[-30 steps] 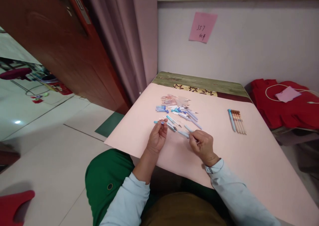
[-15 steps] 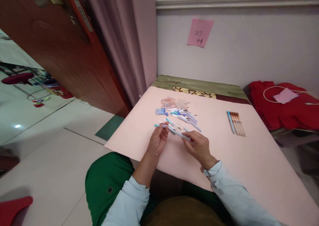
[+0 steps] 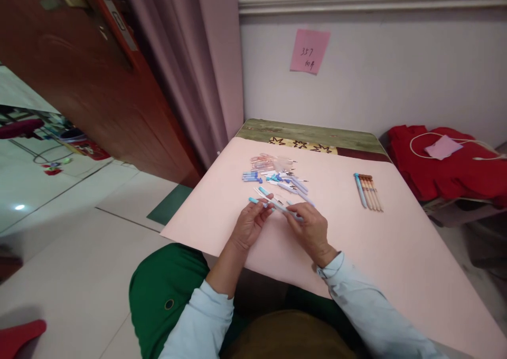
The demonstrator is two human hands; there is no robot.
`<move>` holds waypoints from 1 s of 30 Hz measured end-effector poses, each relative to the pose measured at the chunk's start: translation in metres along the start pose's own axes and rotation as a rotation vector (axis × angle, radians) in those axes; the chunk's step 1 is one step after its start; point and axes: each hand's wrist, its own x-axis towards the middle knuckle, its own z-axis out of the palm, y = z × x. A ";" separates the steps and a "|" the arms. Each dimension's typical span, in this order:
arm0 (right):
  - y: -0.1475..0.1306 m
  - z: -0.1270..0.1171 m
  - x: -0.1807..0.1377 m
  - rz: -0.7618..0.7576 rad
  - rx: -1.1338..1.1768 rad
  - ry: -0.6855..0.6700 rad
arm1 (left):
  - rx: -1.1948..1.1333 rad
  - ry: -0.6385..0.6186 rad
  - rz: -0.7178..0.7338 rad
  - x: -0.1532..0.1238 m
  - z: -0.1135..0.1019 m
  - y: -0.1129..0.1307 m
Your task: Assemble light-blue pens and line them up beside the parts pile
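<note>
My left hand point(image 3: 249, 226) pinches a short bright-blue pen part point(image 3: 254, 200) between thumb and fingers. Closed on a pale-blue pen barrel point(image 3: 293, 215) is my right hand point(image 3: 311, 228), with the fingers hiding part of it. Both hands hover close together above the pink table cover. Slim white refills point(image 3: 259, 192) and a light-blue barrel point(image 3: 263, 190) show just beyond my left fingertips; whether they touch the hand I cannot tell. Behind them lie a heap of lilac barrels and blue parts point(image 3: 291, 182) and a cluster of blue caps point(image 3: 251, 177).
Peach-coloured clear pen parts point(image 3: 271, 162) are heaped farther back. A blue pen point(image 3: 360, 191) and several brown-topped pens point(image 3: 372, 194) lie in a row on the right. The pink cover point(image 3: 356, 264) spans the table. Red cloth point(image 3: 443, 174) with a white cable sits beyond its right edge.
My hands have come closer together, the right one moving toward the left fingertips with the pale-blue barrel. The whole view has shifted slightly.
</note>
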 end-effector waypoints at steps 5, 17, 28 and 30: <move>0.003 -0.002 0.001 0.235 0.237 0.016 | -0.025 0.050 0.017 0.002 -0.001 0.001; -0.004 -0.006 -0.004 0.059 0.220 0.030 | -0.060 0.051 0.039 0.004 -0.004 -0.002; -0.003 -0.002 -0.006 0.007 0.181 0.035 | 0.057 -0.029 0.071 0.004 -0.003 -0.007; -0.003 -0.002 -0.006 -0.007 0.188 0.051 | 0.074 -0.015 0.069 0.004 -0.001 -0.008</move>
